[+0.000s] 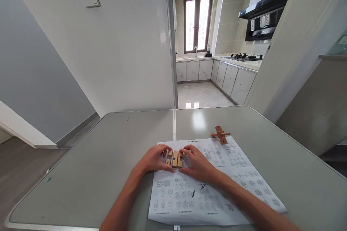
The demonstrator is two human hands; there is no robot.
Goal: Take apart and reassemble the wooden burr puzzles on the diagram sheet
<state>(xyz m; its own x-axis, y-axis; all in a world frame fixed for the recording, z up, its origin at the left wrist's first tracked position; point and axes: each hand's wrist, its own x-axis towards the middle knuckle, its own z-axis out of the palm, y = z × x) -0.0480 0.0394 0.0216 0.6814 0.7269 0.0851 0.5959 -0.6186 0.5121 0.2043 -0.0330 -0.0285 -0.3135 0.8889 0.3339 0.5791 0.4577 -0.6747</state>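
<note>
1. Hands: my left hand [153, 158] and right hand [196, 162] pinch the tan notched wooden puzzle blocks [174, 158] from both sides, fingertips curled.
2. I see the blocks on the white printed diagram sheet [217, 191], near an assembled brown wooden cross puzzle [221, 134].

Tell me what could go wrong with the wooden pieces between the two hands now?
The loose wooden pieces lie side by side, pressed only between the left hand and right hand; uneven pressure may scatter them. The paper sheet beneath could slide on the smooth table.
</note>
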